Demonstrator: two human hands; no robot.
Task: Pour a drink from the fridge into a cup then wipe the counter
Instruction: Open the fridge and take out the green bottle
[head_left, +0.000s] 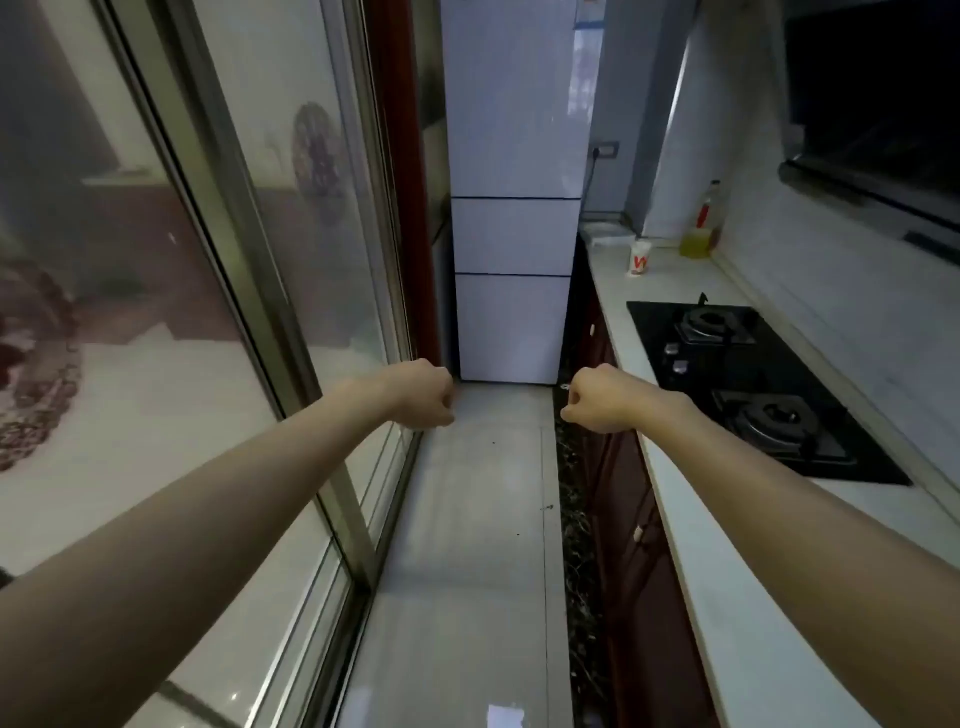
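fridge (511, 234) shows three glossy flat white panels

At 12 o'clock, open floor (478, 519) all the way to the fridge (511, 234), doors closed across the aisle's end. At 9 o'clock, walled in by a glass sliding door (234, 260) along the whole side. At 3 o'clock, bounded by dark cabinets (634, 545) under a pale counter (727, 571). At 2 o'clock on it, a black hob (753, 384) with raised burners. At 1 o'clock, beyond the hob, a cup (640, 258) and an oil bottle (701, 228), apart, bare counter between.
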